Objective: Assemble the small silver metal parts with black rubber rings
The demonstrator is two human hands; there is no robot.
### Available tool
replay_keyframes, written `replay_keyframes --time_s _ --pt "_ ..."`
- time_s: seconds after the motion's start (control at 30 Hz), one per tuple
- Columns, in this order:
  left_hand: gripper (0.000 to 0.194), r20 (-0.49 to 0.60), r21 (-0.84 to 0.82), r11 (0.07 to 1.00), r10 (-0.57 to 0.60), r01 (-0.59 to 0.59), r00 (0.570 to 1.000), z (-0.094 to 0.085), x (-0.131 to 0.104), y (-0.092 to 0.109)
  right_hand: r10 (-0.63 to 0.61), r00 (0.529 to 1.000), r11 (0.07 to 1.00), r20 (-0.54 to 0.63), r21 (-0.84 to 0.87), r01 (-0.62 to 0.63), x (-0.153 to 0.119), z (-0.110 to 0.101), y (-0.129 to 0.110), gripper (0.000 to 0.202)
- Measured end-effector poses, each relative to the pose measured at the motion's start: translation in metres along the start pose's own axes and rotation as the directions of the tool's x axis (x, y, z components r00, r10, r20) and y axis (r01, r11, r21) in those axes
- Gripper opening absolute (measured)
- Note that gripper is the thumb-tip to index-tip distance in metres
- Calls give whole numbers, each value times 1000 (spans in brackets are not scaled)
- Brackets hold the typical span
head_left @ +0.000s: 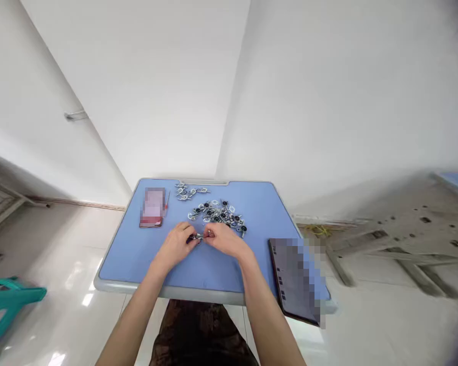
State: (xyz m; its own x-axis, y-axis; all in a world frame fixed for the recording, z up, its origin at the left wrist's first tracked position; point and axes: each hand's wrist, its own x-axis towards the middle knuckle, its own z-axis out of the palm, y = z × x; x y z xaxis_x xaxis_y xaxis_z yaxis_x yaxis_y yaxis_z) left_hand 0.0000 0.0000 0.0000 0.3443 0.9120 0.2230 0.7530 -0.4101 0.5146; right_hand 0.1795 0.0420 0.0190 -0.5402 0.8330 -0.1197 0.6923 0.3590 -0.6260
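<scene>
My left hand [178, 243] is closed in a pinch around a small metal fitting [198, 236], low over the blue tabletop. From the other side, the fingertips of my right hand [223, 237] pinch the same piece's end; its exact shape is partly hidden by the fingers. Just beyond my right hand lies a loose pile of similar metal fittings [209, 213], many with round black discs. A smaller group of silver fittings [183, 192], without clear black discs, sits near the table's far edge.
The blue table [127, 259] stands against a white wall. A phone [152, 207] lies at its left, beside a thin screwdriver-like tool [167, 202]. A dark-edged tablet [295, 279] overhangs the right front edge. A green stool [11, 297] is on the floor at left.
</scene>
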Motion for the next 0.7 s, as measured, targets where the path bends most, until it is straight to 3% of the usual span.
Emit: replay_keyframes --time_s 0.33,0.7 --pt "5 -67 107 991 -73 80 995 -1 -2 6 32 999 999 18 -30 -32 0 5 0 11" --pt "6 9 -200 978 -63 64 998 -1 -1 -10 57 995 998 81 4 -58 -1 0 -6 10"
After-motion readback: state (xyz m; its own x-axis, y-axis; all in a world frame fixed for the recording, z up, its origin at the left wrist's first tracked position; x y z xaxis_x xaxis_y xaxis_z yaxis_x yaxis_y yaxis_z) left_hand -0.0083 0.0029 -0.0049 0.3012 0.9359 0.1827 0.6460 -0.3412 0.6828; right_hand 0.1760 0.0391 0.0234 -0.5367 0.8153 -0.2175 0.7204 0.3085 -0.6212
